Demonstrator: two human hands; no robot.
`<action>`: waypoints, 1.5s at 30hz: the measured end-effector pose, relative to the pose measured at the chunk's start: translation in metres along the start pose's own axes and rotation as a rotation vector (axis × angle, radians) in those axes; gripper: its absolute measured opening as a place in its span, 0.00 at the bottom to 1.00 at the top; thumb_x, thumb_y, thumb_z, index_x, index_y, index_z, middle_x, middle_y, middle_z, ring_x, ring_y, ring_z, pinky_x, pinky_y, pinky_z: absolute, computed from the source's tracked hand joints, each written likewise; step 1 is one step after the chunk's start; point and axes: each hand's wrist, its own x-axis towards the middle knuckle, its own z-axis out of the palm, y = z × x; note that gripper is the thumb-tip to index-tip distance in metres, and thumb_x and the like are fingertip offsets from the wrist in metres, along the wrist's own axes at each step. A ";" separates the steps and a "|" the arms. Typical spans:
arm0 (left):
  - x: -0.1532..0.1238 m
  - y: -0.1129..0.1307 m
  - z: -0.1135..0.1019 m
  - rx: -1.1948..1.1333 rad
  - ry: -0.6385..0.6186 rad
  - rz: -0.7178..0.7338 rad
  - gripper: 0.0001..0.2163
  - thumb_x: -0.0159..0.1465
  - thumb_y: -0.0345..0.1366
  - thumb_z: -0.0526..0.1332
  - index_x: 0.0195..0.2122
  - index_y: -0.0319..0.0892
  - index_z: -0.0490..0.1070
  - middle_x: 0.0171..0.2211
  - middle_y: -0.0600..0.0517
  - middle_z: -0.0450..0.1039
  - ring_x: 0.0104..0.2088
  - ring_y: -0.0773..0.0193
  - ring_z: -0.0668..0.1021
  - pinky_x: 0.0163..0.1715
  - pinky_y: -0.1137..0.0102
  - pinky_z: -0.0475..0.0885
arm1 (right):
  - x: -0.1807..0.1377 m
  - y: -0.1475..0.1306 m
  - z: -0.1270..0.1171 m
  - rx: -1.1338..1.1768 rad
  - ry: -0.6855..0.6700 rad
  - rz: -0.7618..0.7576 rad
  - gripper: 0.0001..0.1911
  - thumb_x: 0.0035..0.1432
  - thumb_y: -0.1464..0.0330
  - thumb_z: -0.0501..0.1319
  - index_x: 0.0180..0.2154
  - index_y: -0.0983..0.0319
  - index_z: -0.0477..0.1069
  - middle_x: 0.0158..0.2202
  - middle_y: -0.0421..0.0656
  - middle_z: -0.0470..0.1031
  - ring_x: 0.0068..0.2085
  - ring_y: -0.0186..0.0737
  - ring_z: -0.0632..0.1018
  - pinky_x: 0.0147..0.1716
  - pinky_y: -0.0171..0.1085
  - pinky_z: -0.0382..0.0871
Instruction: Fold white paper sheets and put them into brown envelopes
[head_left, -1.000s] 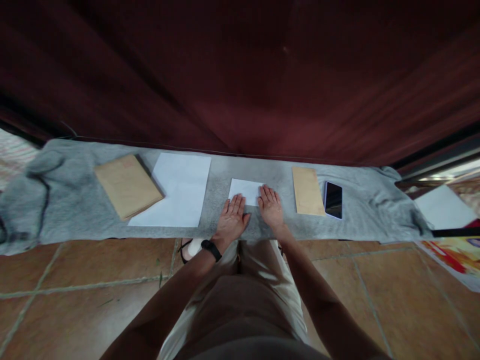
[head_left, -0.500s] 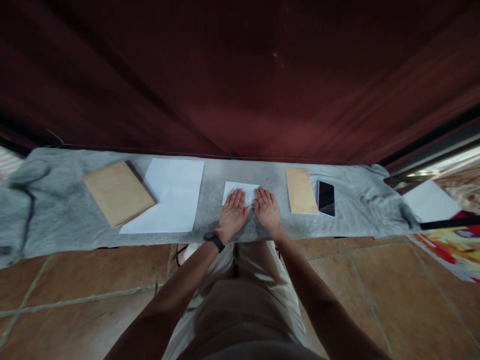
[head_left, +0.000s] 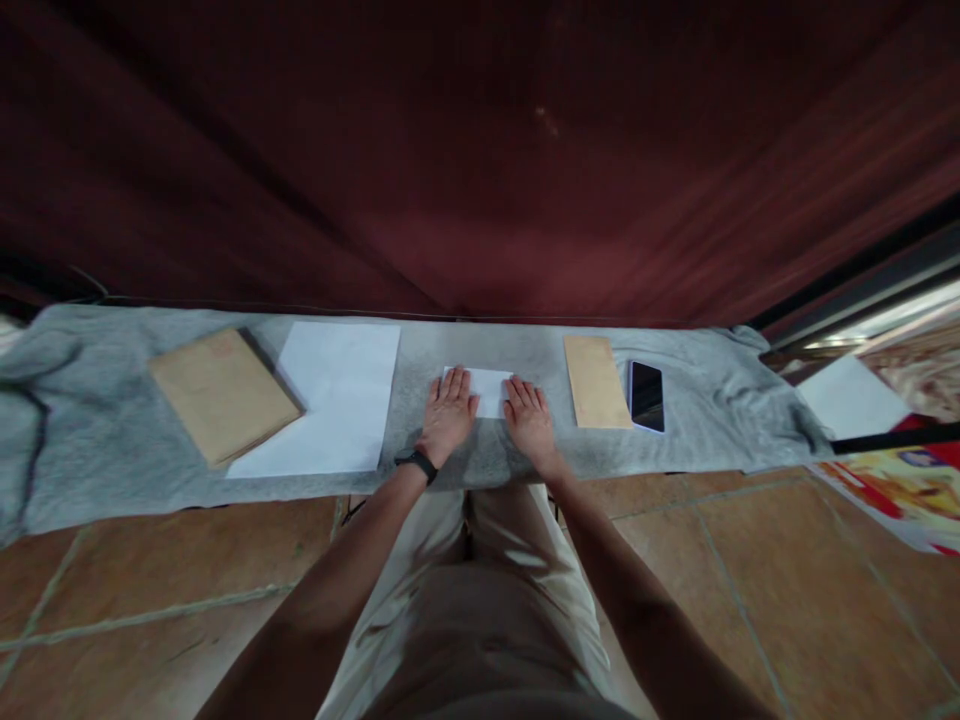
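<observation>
A small folded piece of white paper (head_left: 490, 393) lies flat on the grey cloth in front of me. My left hand (head_left: 449, 412) rests palm down over its left end, fingers stretched out. At the right end, my right hand (head_left: 529, 417) presses flat with its fingers extended. Both hands hide part of the paper's ends. Right of them lies a brown envelope (head_left: 598, 381), with a phone (head_left: 646, 396) beside it, screen dark. To the left, a stack of brown envelopes (head_left: 226, 395) overlaps a pile of white paper sheets (head_left: 345, 400).
Grey cloth (head_left: 697, 400) covers the long narrow table. A dark red curtain-like surface (head_left: 480, 180) rises behind it. A white sheet or box (head_left: 853, 396) and a colourful printed box (head_left: 907, 490) stand beyond the right end. Tiled floor (head_left: 187, 560) shows below.
My left hand has slid left along the paper, away from my right hand, baring its middle. My right hand stays near the right end. The view has shifted slightly.
</observation>
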 end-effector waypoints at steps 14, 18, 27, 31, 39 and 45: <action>0.038 -0.017 -0.030 0.002 -0.072 0.038 0.20 0.69 0.38 0.61 0.61 0.39 0.69 0.63 0.39 0.68 0.62 0.46 0.70 0.60 0.54 0.66 | 0.080 0.012 -0.031 0.017 -0.203 0.128 0.24 0.62 0.70 0.63 0.59 0.57 0.75 0.58 0.47 0.76 0.57 0.47 0.75 0.57 0.44 0.68; 0.042 -0.018 -0.032 -0.013 -0.086 0.032 0.20 0.67 0.38 0.63 0.60 0.40 0.70 0.62 0.39 0.68 0.61 0.46 0.71 0.59 0.54 0.67 | 0.088 0.011 -0.030 0.080 -0.173 0.154 0.16 0.57 0.74 0.65 0.48 0.60 0.81 0.47 0.46 0.81 0.50 0.44 0.78 0.54 0.39 0.70; 0.038 -0.014 -0.039 -0.136 0.040 0.139 0.23 0.66 0.31 0.60 0.64 0.41 0.67 0.67 0.40 0.65 0.69 0.48 0.64 0.68 0.47 0.57 | 0.073 0.002 -0.049 0.325 -0.012 0.091 0.06 0.61 0.68 0.60 0.38 0.59 0.76 0.31 0.38 0.78 0.33 0.38 0.77 0.35 0.33 0.69; 0.041 -0.007 -0.060 -0.164 0.224 0.240 0.13 0.67 0.28 0.57 0.50 0.43 0.74 0.54 0.44 0.76 0.59 0.52 0.74 0.69 0.50 0.56 | 0.058 -0.006 -0.070 0.522 0.135 -0.017 0.06 0.64 0.64 0.59 0.37 0.57 0.73 0.32 0.39 0.78 0.34 0.39 0.78 0.35 0.34 0.69; 0.011 -0.004 -0.069 -0.048 0.306 0.369 0.11 0.70 0.28 0.53 0.43 0.43 0.75 0.49 0.45 0.77 0.51 0.53 0.76 0.63 0.53 0.65 | 0.017 -0.004 -0.075 0.384 0.158 -0.198 0.07 0.68 0.69 0.57 0.43 0.57 0.74 0.46 0.46 0.80 0.49 0.46 0.80 0.52 0.43 0.72; -0.029 -0.006 -0.040 -0.048 0.092 0.379 0.14 0.68 0.26 0.54 0.47 0.45 0.76 0.53 0.44 0.76 0.57 0.52 0.74 0.65 0.53 0.64 | -0.024 0.004 -0.048 0.174 -0.040 -0.183 0.14 0.64 0.77 0.56 0.45 0.58 0.74 0.50 0.47 0.80 0.54 0.46 0.78 0.58 0.45 0.70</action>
